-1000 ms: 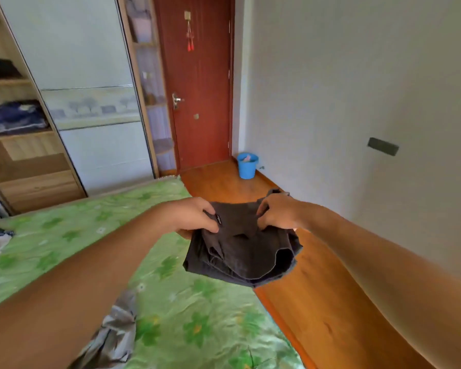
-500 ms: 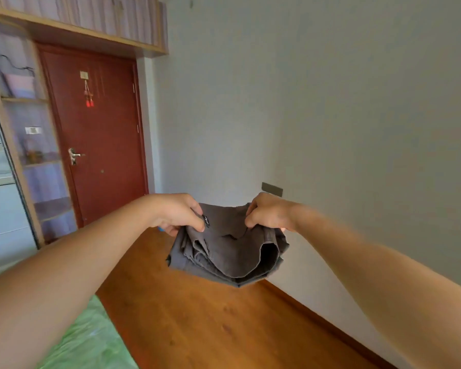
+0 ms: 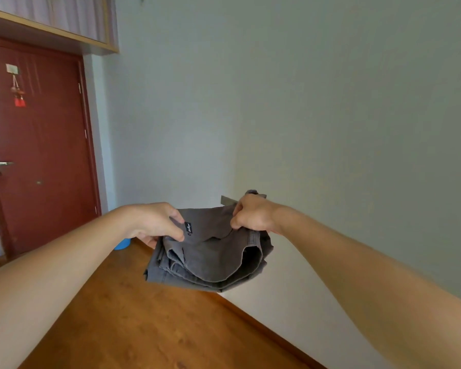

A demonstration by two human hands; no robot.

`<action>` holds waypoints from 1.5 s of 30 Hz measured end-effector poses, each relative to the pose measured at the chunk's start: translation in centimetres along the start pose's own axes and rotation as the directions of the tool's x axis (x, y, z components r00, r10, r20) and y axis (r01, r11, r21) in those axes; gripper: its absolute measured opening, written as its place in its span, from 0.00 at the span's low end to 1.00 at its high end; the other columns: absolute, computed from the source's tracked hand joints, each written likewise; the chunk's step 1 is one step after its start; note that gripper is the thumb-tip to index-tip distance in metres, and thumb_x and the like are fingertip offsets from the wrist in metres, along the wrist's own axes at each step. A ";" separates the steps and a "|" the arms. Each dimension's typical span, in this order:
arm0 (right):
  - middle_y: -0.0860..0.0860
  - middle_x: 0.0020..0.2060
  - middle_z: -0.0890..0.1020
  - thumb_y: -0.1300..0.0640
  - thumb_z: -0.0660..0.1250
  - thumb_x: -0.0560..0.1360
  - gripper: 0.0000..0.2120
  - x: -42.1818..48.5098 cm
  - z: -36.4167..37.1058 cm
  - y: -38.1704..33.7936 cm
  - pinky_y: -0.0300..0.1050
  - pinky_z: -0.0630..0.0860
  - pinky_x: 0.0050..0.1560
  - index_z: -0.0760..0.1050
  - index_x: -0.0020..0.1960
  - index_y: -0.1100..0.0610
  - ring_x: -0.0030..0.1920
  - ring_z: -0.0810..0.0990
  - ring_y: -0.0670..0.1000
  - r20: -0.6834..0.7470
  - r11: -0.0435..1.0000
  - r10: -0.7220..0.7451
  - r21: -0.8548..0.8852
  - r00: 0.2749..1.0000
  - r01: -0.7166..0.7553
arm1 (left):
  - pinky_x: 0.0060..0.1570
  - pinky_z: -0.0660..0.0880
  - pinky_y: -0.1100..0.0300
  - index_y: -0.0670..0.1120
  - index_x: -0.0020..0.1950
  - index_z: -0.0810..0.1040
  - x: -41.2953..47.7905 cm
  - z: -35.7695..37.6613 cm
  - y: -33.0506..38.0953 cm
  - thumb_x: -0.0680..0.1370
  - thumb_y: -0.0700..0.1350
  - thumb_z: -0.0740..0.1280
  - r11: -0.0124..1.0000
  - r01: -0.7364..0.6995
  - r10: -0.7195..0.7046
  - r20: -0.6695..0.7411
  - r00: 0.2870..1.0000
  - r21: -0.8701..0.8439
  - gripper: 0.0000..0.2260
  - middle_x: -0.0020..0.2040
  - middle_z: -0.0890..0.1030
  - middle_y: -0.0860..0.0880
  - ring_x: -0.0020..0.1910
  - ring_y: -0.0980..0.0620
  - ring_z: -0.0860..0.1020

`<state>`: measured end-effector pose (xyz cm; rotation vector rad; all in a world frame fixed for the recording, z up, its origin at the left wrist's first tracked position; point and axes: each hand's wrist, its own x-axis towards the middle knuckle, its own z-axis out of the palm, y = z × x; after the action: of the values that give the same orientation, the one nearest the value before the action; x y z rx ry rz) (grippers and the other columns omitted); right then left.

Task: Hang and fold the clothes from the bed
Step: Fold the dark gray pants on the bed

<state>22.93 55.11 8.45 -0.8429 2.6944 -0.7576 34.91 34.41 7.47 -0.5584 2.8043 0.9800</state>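
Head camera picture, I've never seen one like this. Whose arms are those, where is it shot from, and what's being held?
No machine here: a person wears a wide camera on the head, so you see their own arms reaching forward. The left hand and right hand each pinch the top edge of a folded grey garment, probably trousers or shorts, held in the air. Below is a wooden floor; a red door stands left, a plain wall ahead.

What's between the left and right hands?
Head view: only the folded grey garment, its top edge spanning from left hand to right hand, both gripping it.
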 end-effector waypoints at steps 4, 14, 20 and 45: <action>0.60 0.49 0.84 0.57 0.71 0.68 0.16 3.8 -1.1 -0.1 0.46 0.76 0.42 0.81 0.53 0.64 0.42 0.81 0.56 -0.001 1.000 -0.015 -0.021 1.000 0.015 | 0.33 0.76 0.65 0.51 0.71 0.73 3.6 -1.2 0.1 0.76 0.44 0.73 0.999 -0.018 0.018 -0.007 1.000 -0.036 0.23 0.54 0.75 0.51 0.47 0.54 0.76; 0.58 0.44 0.83 0.58 0.71 0.70 0.15 24.5 6.6 -11.0 0.43 0.76 0.36 0.81 0.54 0.65 0.41 0.81 0.55 0.134 0.980 -0.190 -0.036 0.973 0.197 | 0.40 0.82 0.60 0.48 0.62 0.76 14.9 -12.4 -13.2 0.76 0.41 0.73 0.985 0.127 -0.140 -0.104 0.985 -0.120 0.16 0.52 0.80 0.47 0.46 0.52 0.80; 0.60 0.54 0.83 0.59 0.70 0.71 0.16 36.8 11.0 -21.1 0.47 0.77 0.42 0.81 0.57 0.65 0.47 0.82 0.56 0.242 0.949 -0.310 0.027 0.920 0.313 | 0.46 0.82 0.54 0.47 0.59 0.80 19.0 -21.5 -21.9 0.75 0.42 0.73 0.952 0.245 -0.273 -0.146 0.951 -0.185 0.12 0.52 0.82 0.45 0.44 0.49 0.80; 0.54 0.39 0.73 0.57 0.70 0.62 0.08 80.6 20.1 -45.3 0.49 0.69 0.39 0.76 0.40 0.57 0.39 0.72 0.54 0.464 0.704 -0.690 0.252 0.555 0.664 | 0.33 0.77 0.64 0.49 0.59 0.79 43.6 -45.6 -37.6 0.81 0.46 0.65 0.789 0.577 -0.605 -0.432 0.669 -0.212 0.09 0.50 0.81 0.48 0.45 0.52 0.80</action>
<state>-14.24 -31.80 11.46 -1.8270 1.7967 -0.5769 9.33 -34.30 11.47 -1.8137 2.6115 0.8498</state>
